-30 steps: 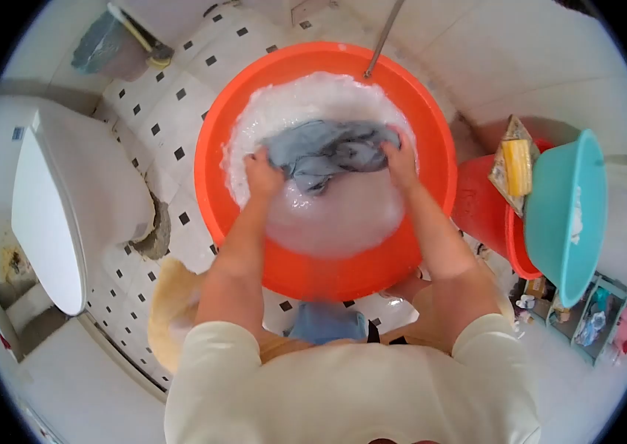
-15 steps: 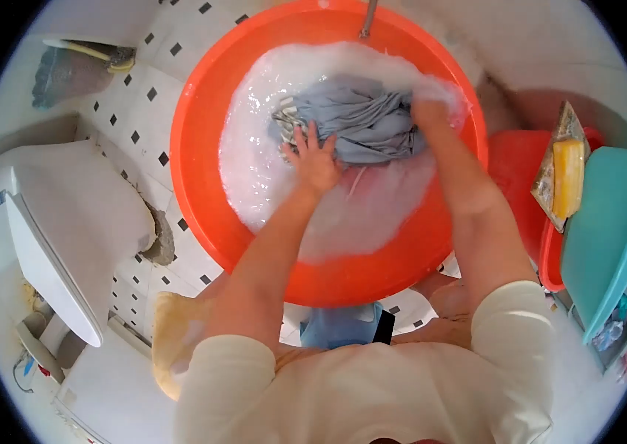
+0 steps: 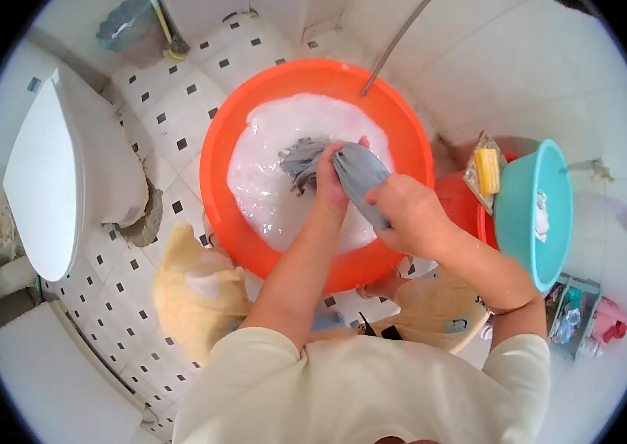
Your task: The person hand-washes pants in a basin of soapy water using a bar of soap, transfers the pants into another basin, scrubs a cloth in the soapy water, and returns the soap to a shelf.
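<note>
A wet grey garment [image 3: 360,174] is stretched and bunched over the large orange basin [image 3: 217,140], which holds white soapy water [image 3: 265,200]. My left hand [image 3: 332,177] is closed around the garment's middle, with the thumb side toward the basin's far edge. Its crumpled far end lies on the suds to the left. My right hand [image 3: 413,214] grips the near end, raised over the basin's right rim. The folds between the two hands look taut. Part of the near end is hidden under my right fingers.
To the right stand a red bucket [image 3: 458,207] and a teal basin [image 3: 559,222], with a yellow bar of soap [image 3: 487,170] beside them. A thin pipe [image 3: 395,48] reaches down to the orange basin. The toilet [image 3: 47,177] is at the left.
The garment was spread in the suds under my open left hand; now both hands grip it, lifted and bunched. My right hand has come nearer my body. The camera view has shifted.
</note>
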Demonstrator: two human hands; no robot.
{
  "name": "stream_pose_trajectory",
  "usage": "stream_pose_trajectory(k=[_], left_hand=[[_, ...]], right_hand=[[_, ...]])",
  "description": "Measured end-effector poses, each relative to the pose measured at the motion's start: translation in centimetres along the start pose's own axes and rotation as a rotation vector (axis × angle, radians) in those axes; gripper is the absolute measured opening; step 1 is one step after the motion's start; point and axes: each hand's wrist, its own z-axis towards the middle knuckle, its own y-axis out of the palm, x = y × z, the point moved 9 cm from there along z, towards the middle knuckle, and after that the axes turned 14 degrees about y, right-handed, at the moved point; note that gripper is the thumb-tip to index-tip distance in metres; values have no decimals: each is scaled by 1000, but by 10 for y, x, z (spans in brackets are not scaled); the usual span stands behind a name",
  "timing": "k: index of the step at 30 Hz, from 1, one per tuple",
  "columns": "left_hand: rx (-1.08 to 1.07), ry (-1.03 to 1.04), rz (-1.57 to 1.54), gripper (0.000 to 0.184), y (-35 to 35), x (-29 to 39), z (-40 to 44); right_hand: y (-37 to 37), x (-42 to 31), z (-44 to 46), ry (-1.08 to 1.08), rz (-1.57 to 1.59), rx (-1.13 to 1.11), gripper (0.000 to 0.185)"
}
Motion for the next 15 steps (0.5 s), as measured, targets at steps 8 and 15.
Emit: stream_pose_trajectory(k=[8,15], left_hand=[[-177,219,36,21,64,22,-69],[89,357,236,22,12,50,-61]], right_hand=[[134,48,-55,598,2587,-340,40],[62,52,-74,418,793,462,64]])
